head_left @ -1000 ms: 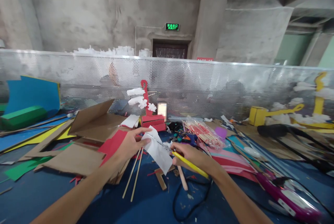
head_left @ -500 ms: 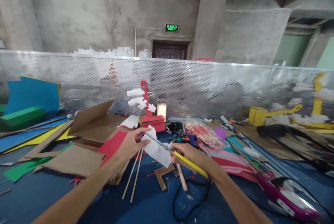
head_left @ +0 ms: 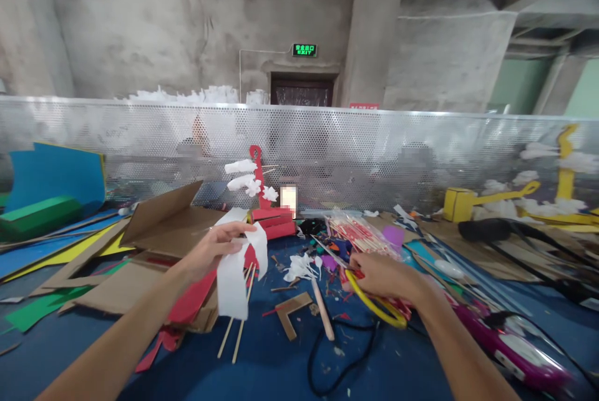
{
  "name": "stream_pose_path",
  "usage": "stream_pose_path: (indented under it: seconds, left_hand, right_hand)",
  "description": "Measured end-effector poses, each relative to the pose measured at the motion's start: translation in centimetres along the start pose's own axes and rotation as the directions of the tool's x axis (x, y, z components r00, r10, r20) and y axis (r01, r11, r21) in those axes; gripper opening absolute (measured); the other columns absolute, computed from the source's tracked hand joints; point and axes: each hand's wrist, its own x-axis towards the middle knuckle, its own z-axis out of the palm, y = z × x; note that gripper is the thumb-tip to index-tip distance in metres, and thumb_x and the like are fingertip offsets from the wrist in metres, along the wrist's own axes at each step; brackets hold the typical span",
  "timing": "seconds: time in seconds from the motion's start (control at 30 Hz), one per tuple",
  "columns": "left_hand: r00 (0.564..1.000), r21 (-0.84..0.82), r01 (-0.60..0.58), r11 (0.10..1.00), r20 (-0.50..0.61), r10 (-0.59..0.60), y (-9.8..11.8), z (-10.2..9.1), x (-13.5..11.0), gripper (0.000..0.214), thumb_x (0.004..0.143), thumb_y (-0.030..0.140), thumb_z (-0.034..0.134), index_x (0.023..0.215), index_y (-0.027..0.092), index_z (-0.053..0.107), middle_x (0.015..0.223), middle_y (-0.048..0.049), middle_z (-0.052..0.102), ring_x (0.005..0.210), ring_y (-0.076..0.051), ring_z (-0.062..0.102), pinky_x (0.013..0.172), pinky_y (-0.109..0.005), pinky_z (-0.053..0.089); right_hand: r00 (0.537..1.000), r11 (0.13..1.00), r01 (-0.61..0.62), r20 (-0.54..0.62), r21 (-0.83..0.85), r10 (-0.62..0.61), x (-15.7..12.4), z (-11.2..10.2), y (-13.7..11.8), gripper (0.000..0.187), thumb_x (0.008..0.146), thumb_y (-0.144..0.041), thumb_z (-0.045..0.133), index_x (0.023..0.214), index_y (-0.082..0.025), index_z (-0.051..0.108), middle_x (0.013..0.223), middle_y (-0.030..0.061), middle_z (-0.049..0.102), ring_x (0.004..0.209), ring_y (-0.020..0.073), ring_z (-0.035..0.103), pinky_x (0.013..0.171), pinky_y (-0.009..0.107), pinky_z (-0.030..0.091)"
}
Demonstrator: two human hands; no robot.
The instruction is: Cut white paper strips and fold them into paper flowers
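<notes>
White paper hangs in two strips from my left hand, its fingers pinched on the top edge. A pair of scissors with yellow handles is in my right hand. The blades point up and left, away from the paper. Between my hands lie a white fringed paper piece and a pale wooden stick. Two thin sticks lie below the hanging paper. Just beyond my left hand stands a red cardboard model with white cloud-like pieces on its upright.
Cardboard sheets and a blue board pile up at left. A bag of red-and-white sticks lies beyond my right hand. A purple glue gun and black cord are at right. A perforated metal screen closes the back.
My hands have drawn apart. The scissors have left the paper and moved right. The paper, flat between the blades before, now hangs as two strips from my left hand.
</notes>
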Motion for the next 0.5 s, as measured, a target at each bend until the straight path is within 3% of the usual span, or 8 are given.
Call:
stream_pose_path:
  seconds: [0.13,0.23,0.3,0.37,0.43,0.5]
  left_hand:
    - [0.995,0.058,0.036,0.998,0.089,-0.041,-0.5,0.2,-0.2,0.031,0.074,0.018,0.065,0.105,0.016,0.066,0.077,-0.0018,0.064,0.051,-0.006,0.049,0.047,-0.017,0.034]
    - [0.988,0.103,0.048,0.994,0.143,-0.063,-0.5,1.1,-0.4,0.027,0.074,0.019,0.065,0.101,0.016,0.067,0.080,-0.0042,0.065,0.059,-0.010,0.054,0.053,-0.019,0.039]
    - [0.985,0.114,0.051,0.992,0.161,-0.069,-0.4,1.9,-0.5,0.026,0.076,0.020,0.064,0.101,0.017,0.067,0.086,-0.0056,0.066,0.065,-0.012,0.057,0.057,-0.021,0.042]
    - [0.985,0.123,0.059,0.991,0.152,-0.078,-0.4,2.6,-0.5,0.025,0.078,0.021,0.062,0.102,0.018,0.067,0.088,-0.0056,0.066,0.065,-0.011,0.057,0.057,-0.021,0.042]
    - [0.986,0.135,0.074,0.988,0.140,-0.093,-0.7,3.2,-0.4,0.025,0.078,0.021,0.061,0.103,0.019,0.067,0.089,-0.0054,0.066,0.065,-0.011,0.057,0.056,-0.020,0.041]
    - [0.986,0.141,0.089,0.986,0.128,-0.107,-1.1,3.5,-0.3,0.027,0.078,0.023,0.061,0.105,0.019,0.066,0.088,-0.0053,0.067,0.065,-0.012,0.058,0.055,-0.020,0.041]
  right_hand:
    - [0.947,0.977,-0.210,0.257,0.031,0.195,-0.2,0.8,-0.5,0.021,0.063,-0.028,0.065,0.078,-0.015,0.059,0.063,0.0045,0.061,0.041,0.0164,0.057,0.042,0.026,0.039]
    - [0.938,0.975,-0.220,0.268,-0.030,0.220,-0.5,0.7,-0.6,0.022,0.066,-0.030,0.066,0.078,-0.014,0.060,0.056,0.0038,0.059,0.043,0.0180,0.058,0.045,0.027,0.041]
    - [0.985,0.991,-0.123,0.118,-0.059,0.129,-0.6,0.3,-0.8,0.027,0.069,-0.037,0.066,0.083,-0.015,0.062,0.059,0.0060,0.062,0.053,0.0208,0.061,0.051,0.028,0.041]
    - [0.997,0.999,0.049,-0.057,-0.015,-0.050,-0.8,0.0,-1.4,0.036,0.071,-0.046,0.066,0.092,-0.017,0.064,0.074,0.0087,0.066,0.067,0.0229,0.062,0.057,0.029,0.042]
    - [0.969,0.948,0.245,-0.056,0.204,-0.239,-0.7,0.1,-2.7,0.048,0.076,-0.051,0.062,0.113,-0.021,0.059,0.086,0.0082,0.068,0.073,0.0210,0.062,0.063,0.029,0.043]
    - [0.920,0.813,0.379,-0.086,0.442,-0.382,-0.4,0.9,-4.7,0.060,0.076,-0.048,0.064,0.128,-0.023,0.049,0.102,0.0084,0.066,0.086,0.0203,0.062,0.070,0.028,0.045]
